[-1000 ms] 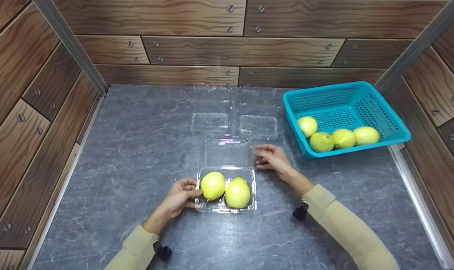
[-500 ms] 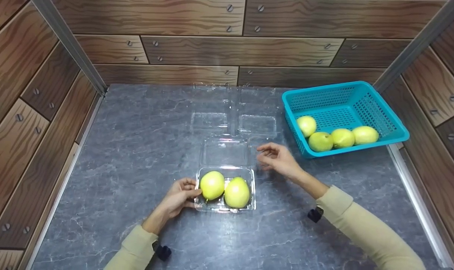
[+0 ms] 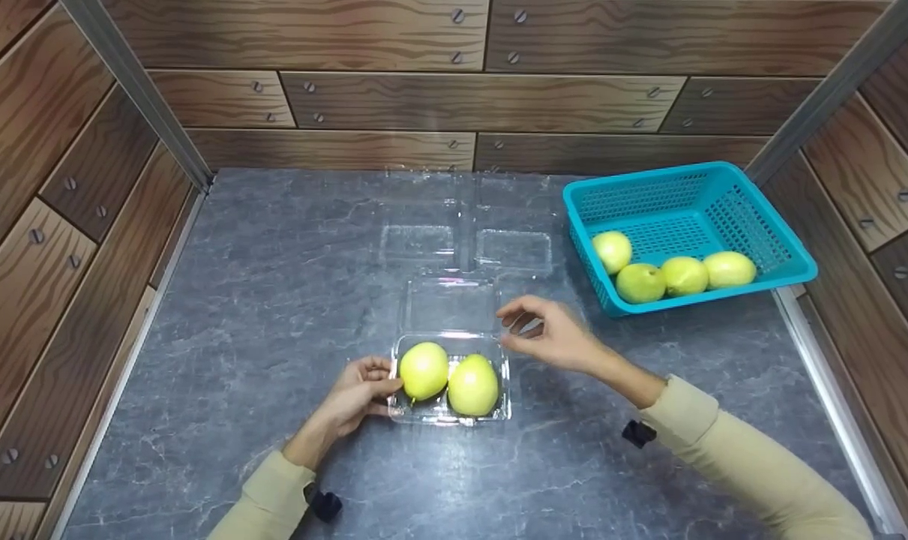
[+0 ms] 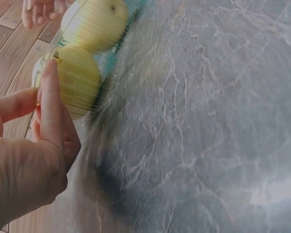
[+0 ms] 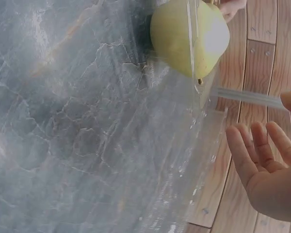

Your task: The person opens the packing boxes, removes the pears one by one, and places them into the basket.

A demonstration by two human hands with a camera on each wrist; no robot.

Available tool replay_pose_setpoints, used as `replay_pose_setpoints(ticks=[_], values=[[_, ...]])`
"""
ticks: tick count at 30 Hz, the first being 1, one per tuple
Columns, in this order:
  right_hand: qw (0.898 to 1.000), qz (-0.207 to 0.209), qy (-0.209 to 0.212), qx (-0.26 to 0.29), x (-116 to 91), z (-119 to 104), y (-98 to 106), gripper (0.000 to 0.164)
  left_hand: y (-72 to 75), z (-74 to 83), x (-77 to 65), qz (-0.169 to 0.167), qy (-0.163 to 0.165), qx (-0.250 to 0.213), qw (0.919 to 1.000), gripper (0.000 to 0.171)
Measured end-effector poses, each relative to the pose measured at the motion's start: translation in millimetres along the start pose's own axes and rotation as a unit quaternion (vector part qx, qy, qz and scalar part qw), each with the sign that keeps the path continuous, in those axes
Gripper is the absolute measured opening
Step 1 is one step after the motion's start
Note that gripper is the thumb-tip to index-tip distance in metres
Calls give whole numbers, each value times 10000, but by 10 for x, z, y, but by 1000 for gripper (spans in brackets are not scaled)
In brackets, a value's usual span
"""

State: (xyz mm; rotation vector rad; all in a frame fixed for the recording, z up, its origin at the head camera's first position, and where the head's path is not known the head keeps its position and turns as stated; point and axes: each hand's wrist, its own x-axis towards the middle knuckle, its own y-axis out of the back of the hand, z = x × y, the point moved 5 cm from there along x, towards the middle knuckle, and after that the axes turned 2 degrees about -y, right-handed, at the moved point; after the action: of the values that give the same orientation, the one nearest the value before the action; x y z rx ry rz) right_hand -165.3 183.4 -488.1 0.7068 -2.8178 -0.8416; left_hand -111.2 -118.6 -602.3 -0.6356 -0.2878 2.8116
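Note:
A clear plastic clamshell container (image 3: 454, 418) stands on the table with its lid (image 3: 452, 306) folded back. Inside lie two yellow-green pears, a left pear (image 3: 424, 371) and a right pear (image 3: 473, 385). My left hand (image 3: 355, 395) pinches the container's left rim between thumb and fingers, which the left wrist view shows close up (image 4: 36, 150). Over the right side, near the hinge, hovers my right hand (image 3: 555, 335), its fingers loosely bent and holding nothing. In the right wrist view those fingers (image 5: 240, 153) are spread apart from the thumb.
At the back right stands a turquoise basket (image 3: 693, 300) with several pears (image 3: 684, 276) along its near side. More clear plastic containers (image 3: 513, 250) lie open behind the one in front of me. Wood-patterned walls (image 3: 483, 103) enclose the grey marbled table (image 3: 289, 247).
My right hand first drew back slightly to the right, then came down and left toward the container's right side. The left hand stays on the rim, and the pears have not moved.

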Motion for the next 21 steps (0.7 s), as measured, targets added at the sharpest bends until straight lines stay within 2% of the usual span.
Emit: replay_pose_setpoints(ticks=[5, 10, 14, 21], values=[[9981, -176, 249, -539, -57, -78, -122, 40, -1, 2, -1, -19, -1, -9, 10000, 26], [9915, -250, 372, -1218, -107, -101, -251, 43, -3, 4, -10, -63, 3, -9, 10000, 26], [9838, -308, 530, -1685, -148, -106, -354, 44, -4, 1, -14, -75, 35, -56, 10000, 27], [9634, -285, 1163, -2400, -210, -130, -542, 45, 0, 0, -11, -46, 23, -80, 10000, 25]])
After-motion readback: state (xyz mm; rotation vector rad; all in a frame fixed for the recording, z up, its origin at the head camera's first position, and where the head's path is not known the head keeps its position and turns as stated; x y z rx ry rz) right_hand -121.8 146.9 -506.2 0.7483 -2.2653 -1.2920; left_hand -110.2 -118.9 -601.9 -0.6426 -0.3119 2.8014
